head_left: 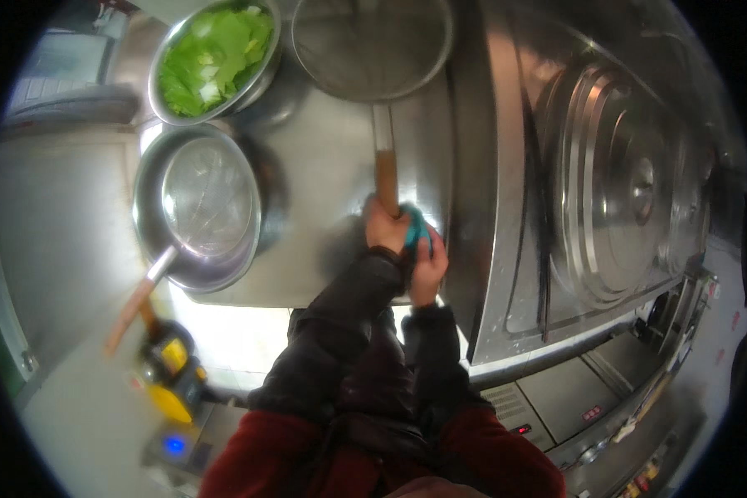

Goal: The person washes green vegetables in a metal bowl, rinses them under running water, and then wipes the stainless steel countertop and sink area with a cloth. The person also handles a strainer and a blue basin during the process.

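Observation:
My left hand [385, 229] grips the end of the wooden handle [386, 177] of a large round mesh strainer [373, 50]. The strainer's mesh bowl lies at the top of the view, over a stainless steel worktable [324, 162]. Close beside it, my right hand [428, 269] has its fingers on a teal cloth [416, 227], which is bunched against the left hand near the handle's end. Part of the cloth is hidden by the fingers.
To the left, a smaller strainer [208, 193] with a wooden handle rests in a metal bowl [252, 249]. Behind it, another steel bowl [155, 93] holds leafy greens [215, 56]. On the right, a domed metal lid [622, 180] sits on a steel counter [495, 274].

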`<control>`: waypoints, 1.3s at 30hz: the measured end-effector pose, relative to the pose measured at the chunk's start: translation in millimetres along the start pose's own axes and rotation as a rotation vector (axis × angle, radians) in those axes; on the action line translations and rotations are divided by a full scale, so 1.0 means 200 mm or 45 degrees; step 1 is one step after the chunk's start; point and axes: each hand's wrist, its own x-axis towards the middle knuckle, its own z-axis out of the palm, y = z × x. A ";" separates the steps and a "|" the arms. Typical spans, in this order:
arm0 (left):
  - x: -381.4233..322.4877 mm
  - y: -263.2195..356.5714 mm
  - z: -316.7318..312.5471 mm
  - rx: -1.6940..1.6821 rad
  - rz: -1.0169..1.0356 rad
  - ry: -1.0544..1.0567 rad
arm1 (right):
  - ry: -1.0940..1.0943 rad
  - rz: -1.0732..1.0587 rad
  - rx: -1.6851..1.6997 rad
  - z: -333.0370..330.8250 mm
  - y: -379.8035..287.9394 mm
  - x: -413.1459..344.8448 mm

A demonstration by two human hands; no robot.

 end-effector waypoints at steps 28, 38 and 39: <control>-1.34 -0.19 -1.85 0.396 0.021 1.006 | 0.271 -1.006 -0.910 0.80 -0.01 1.35; -1.64 -0.38 -1.80 0.313 -0.796 1.027 | -0.449 -1.277 -0.691 1.02 -0.08 1.33; -1.65 -0.38 -1.82 0.217 -0.840 0.956 | -0.503 -1.183 -0.511 0.97 -0.07 1.09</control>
